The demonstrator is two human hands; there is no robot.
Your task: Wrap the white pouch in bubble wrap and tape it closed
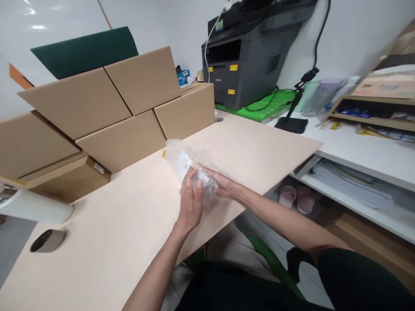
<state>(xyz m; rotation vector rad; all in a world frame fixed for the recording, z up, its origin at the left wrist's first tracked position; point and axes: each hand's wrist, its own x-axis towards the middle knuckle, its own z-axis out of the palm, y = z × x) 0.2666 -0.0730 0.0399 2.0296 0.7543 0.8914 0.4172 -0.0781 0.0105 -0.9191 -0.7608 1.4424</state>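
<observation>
Over the pale tabletop (139, 211), both of my hands grip a crinkled clear plastic bag (207, 157). A white object (184, 162) with small dark marks shows inside or under the film; its kind I cannot make out. My left hand (191, 201) is closed on the near left side of the bag, fingers bent over it. My right hand (222, 181) holds the right side, its fingers partly hidden by plastic. A small orange tab (164, 153) sits at the bag's left edge.
Stacked cardboard boxes (142, 80) line the table's back. A white cylinder (39, 207) and brown cup (48, 240) are at left. A grey printer (240, 60) stands on a green mat (270, 106). A black stand (292, 124) and wooden shelf (372, 116) occupy the right-hand desk.
</observation>
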